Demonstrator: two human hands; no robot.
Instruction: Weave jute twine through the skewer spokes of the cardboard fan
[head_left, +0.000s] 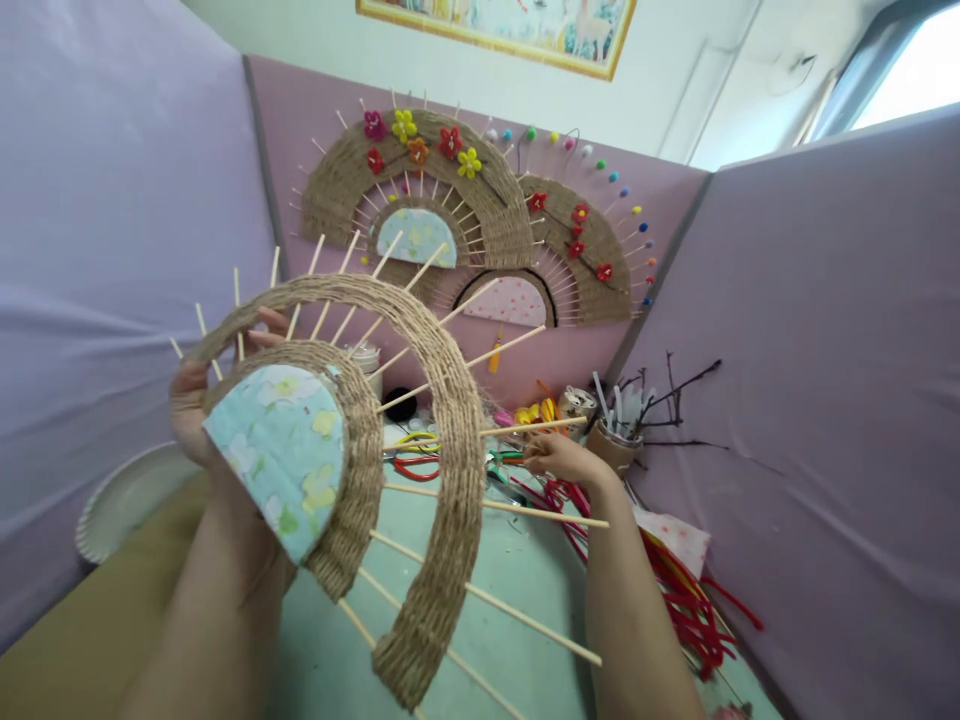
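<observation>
My left hand (196, 400) is closed on a half-round woven fan (442, 420), holding it up in front of me. The fan has wooden sticks radiating from a floral paper centre (281, 455), with two bands of brown twine woven across them. My fingers curl over its upper left edge from behind. My right hand (559, 455) reaches forward past the fan to the pile of craft supplies, near the red pipe cleaners (675, 590) and a green-handled tool. Its fingers point away from me and are partly hidden behind a stick.
Two finished fans (420, 190) with felt flowers and coloured pom-poms hang on the pink back partition. A cup of sticks and dark twigs (615, 440) stands at the right. A white paper plate (124, 500) lies at the left. Purple partitions enclose the table.
</observation>
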